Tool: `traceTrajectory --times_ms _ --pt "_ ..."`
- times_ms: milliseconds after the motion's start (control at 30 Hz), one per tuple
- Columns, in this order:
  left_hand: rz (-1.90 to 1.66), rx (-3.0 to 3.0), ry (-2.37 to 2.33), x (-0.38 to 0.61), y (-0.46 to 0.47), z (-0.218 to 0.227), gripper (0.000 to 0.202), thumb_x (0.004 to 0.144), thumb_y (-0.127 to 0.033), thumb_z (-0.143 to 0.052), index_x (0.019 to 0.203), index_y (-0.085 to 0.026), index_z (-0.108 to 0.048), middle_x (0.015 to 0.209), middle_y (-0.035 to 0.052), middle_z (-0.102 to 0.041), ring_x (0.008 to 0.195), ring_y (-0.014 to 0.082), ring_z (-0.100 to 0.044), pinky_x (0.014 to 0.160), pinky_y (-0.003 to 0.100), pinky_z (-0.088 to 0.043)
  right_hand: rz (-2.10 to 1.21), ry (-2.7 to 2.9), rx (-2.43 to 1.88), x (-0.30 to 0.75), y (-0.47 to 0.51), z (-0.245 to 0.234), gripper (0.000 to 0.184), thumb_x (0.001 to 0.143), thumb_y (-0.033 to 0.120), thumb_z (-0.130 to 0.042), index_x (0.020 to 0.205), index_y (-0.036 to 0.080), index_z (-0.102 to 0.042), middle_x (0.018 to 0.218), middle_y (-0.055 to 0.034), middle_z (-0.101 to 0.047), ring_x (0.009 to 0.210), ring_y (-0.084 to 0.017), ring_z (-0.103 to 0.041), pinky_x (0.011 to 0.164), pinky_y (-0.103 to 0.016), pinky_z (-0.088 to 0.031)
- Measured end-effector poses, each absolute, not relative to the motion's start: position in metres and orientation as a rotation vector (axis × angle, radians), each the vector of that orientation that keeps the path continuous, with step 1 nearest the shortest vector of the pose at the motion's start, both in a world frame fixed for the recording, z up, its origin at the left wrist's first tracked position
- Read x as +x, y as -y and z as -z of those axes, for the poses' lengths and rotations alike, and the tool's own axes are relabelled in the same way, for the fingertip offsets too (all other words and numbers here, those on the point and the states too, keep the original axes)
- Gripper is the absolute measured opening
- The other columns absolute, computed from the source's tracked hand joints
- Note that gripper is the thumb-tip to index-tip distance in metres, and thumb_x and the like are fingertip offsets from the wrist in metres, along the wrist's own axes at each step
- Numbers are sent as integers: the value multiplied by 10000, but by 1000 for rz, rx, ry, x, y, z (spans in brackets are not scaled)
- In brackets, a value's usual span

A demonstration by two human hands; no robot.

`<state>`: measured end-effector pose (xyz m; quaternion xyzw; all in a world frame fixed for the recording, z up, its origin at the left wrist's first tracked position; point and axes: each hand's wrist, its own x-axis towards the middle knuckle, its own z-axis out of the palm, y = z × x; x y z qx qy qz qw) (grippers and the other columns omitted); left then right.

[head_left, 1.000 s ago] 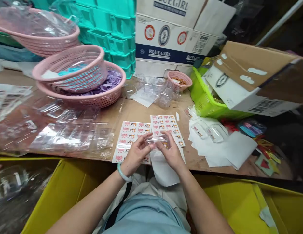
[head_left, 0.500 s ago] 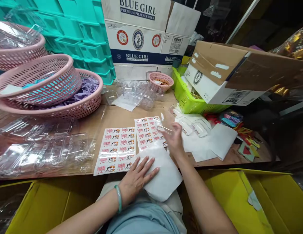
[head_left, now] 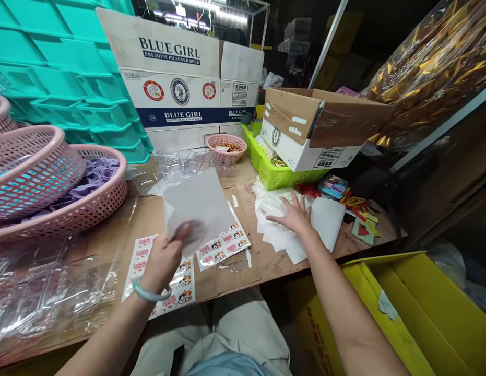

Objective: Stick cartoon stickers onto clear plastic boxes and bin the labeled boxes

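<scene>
My left hand (head_left: 167, 258) grips a blank white paper sheet (head_left: 199, 201) by its near edge, raised above the table and slightly blurred. Under it lie two sticker sheets with cartoon cats: a left one (head_left: 184, 287) at the table's front edge and a right one (head_left: 229, 244), partly covered. On the right, my right hand (head_left: 296, 215) is open, fingers spread over small clear plastic lids (head_left: 272, 206) that rest on white papers (head_left: 284, 244). Whether its fingertips touch a lid I cannot tell.
Pink baskets (head_left: 109, 193) with purple pieces and clear plastic boxes (head_left: 50, 287) fill the left. At the back are teal crates (head_left: 66, 78), a beer carton (head_left: 180, 78), a small pink basket (head_left: 227, 149) and a green basket (head_left: 266, 169) under an open carton (head_left: 305, 141).
My left hand has lifted the white sheet off the table's front and carried it forward. My right hand has moved right, from the sticker sheet to the lids. The view has shifted.
</scene>
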<state>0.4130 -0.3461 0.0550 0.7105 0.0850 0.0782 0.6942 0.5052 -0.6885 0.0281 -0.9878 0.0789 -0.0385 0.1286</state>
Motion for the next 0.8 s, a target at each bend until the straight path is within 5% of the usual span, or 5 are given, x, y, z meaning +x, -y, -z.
traceTrajectory --times_ms 233,433,533,667,800 --pt "-445 1362 -233 443 328 -62 384 719 -395 -768 1016 -160 -705 1057 73 -728 1010 246 -678 998 404 -519 127 18 -2820 520 650 -29 681 591 629 -752 1135 232 -650 1386 -135 -463 1170 -406 -459 930 -570 -367" --pt "-463 1311 -157 459 338 -70 335 752 -353 -753 1031 -177 -700 1075 71 -723 1018 251 -678 973 440 -542 173 242 -2718 522 563 -22 854 672 717 -654 1399 332 -429 1551 -55 -292 1387 -365 -250 1067 -551 -286" --pt "-460 1310 -122 464 347 -79 321 761 -324 -743 1049 -192 -690 1094 58 -717 1074 257 -655 985 436 -538 215 58 -2712 554 568 -29 812 835 655 -519 1489 234 -284 1559 -133 -260 1386 -336 -280 1068 -509 -297" --pt "-441 1283 -126 469 351 -85 302 760 -300 -726 1040 -198 -671 1137 50 -700 1154 275 -611 987 440 -538 146 -186 -2749 603 596 -38 597 882 441 -567 1344 71 -484 1344 -248 -507 1206 -317 -501 963 -442 -391" --pt "-435 1310 -118 477 364 -95 309 747 -296 -722 1030 -186 -665 1155 59 -692 1160 290 -604 987 446 -535 95 -234 -2725 634 593 -47 641 846 541 -554 1195 4 -571 1190 -215 -613 1054 -234 -609 867 -347 -440"
